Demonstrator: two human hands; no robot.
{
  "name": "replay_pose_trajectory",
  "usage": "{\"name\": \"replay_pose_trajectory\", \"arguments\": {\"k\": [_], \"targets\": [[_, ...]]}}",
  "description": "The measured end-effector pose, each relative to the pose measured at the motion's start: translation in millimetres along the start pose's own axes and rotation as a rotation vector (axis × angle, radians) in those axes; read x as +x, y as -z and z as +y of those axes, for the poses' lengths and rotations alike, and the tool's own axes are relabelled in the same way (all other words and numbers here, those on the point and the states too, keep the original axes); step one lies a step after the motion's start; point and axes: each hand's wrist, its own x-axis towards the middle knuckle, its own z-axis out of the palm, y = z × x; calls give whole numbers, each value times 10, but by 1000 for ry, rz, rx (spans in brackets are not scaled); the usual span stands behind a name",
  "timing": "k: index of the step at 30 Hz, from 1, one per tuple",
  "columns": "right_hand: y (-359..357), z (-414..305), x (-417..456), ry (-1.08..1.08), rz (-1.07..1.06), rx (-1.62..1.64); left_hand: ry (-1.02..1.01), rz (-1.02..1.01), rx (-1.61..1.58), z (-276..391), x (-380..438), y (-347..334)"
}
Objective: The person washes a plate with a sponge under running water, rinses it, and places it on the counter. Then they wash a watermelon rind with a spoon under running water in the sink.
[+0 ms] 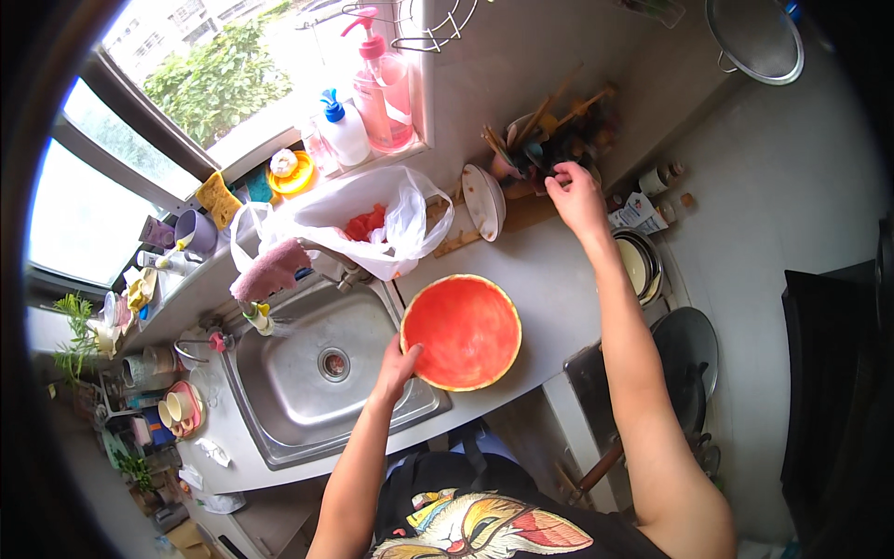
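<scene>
A hollowed watermelon half (pixel 461 332), red inside with a thin pale rim, rests on the counter at the sink's right edge. My left hand (pixel 399 369) grips its near left rim, thumb on the inside. Farther back, my right hand (pixel 577 192) reaches out to the kitchen utensils (pixel 534 143) standing in holders by the wall. Its fingers are bent; whether they hold something is hard to see. Left of that hand, a white bowl (pixel 483 202) leans on its side. A white plastic bag (pixel 325 202) with red pieces (pixel 365 222) inside stands behind the sink.
The steel sink (pixel 307 398) lies on the left, under a faucet wrapped in pink cloth (pixel 271 271). Pump bottles (pixel 346 133) and sponges (pixel 220 200) line the window ledge. Stacked bowls (pixel 632 262) and a pan (pixel 688 363) with a lid are beside my right arm.
</scene>
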Motion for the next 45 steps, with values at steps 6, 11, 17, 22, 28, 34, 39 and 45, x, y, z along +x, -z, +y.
{"name": "replay_pose_trajectory", "arguments": {"k": [6,11,17,22,28,34,39,45], "targets": [[-314,-354,-25,343,125,-172,64,15,21,124,-165,77],[-486,-290,40,409,31,-505,88,-10,51,63,-150,119],[-602,-219,89,432,31,-625,89,-4,-10,4,-165,112],[-574,-151,102,502,76,-626,96,-5,-12,39,-172,102],[-510,-110,161,638,300,-493,81,-5,13,25,-151,81],[-298,-335,264,738,481,-394,64,30,-28,-27,-123,86],[112,-626,329,621,590,-252,46,47,-36,-31,-138,85],[871,-841,336,-139,347,519,29,24,-56,-121,-107,88]]}}
